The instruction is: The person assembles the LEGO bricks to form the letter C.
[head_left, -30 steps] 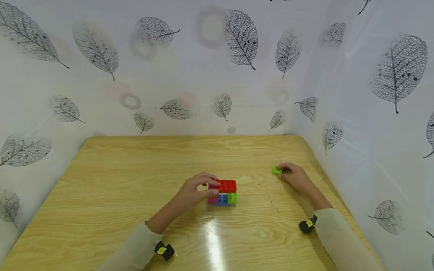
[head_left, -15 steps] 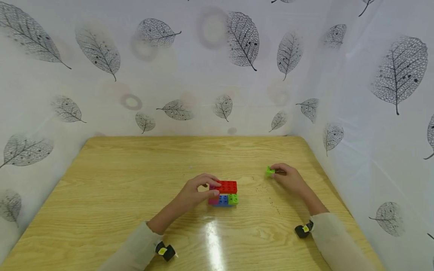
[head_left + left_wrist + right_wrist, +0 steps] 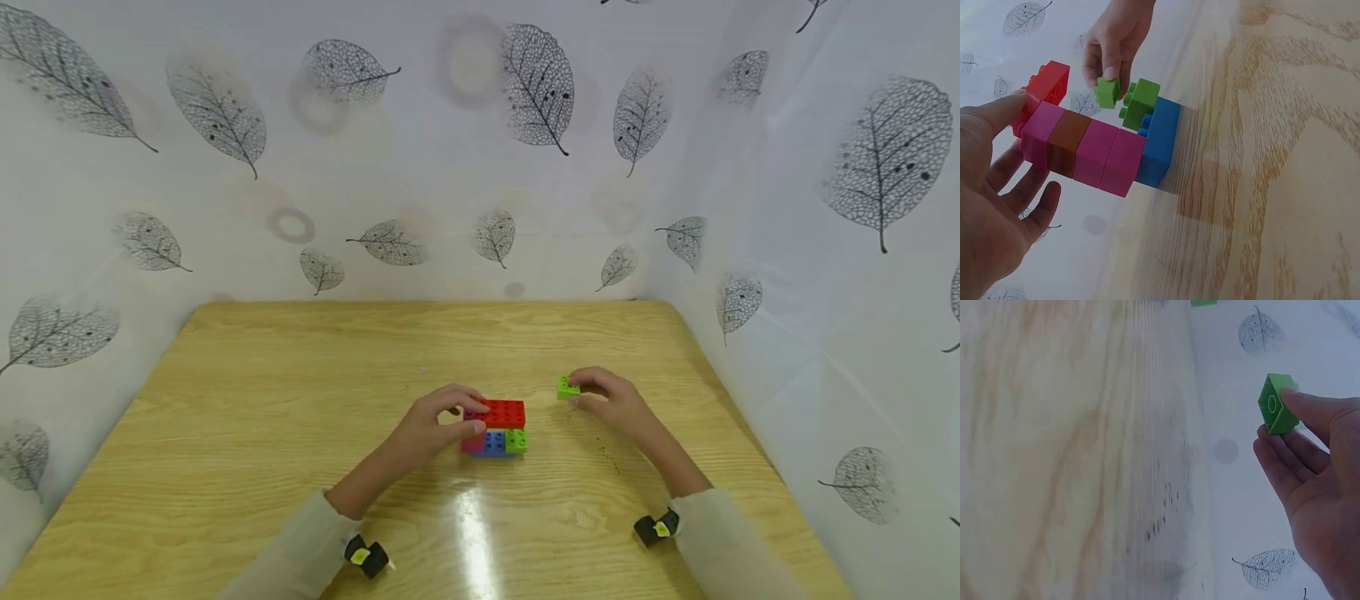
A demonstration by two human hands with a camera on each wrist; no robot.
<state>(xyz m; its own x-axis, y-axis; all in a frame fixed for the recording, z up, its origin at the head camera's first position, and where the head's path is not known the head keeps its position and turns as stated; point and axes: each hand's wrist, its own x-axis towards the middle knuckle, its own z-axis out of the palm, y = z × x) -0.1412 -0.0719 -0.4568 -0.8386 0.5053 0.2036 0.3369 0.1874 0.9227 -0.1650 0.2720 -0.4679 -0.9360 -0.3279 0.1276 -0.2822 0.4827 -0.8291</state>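
Near the table's middle stands a toy building-block structure. A blue brick [image 3: 1161, 140] forms its base, with pink bricks [image 3: 1105, 153] and an orange-brown brick [image 3: 1067, 142] stacked at one end. A red brick [image 3: 504, 413] juts out across the top, and a green brick [image 3: 1142, 103] sits on the blue one below it. My left hand [image 3: 429, 427] holds the stack near its top, thumb on one side and fingers on the other. To the right, my right hand [image 3: 613, 402] pinches a small loose green brick [image 3: 1277, 405], its hollow underside visible in the right wrist view.
The wooden table [image 3: 285, 367] reaches back to a white leaf-print cloth [image 3: 420, 167], which also hangs at both sides. Small dark specks [image 3: 607, 454] mark the wood right of the structure. A bright light reflection lies in front of it.
My right hand has moved left with the green brick, bringing it closer to the structure. My left hand has kept its hold and stayed nearly still.
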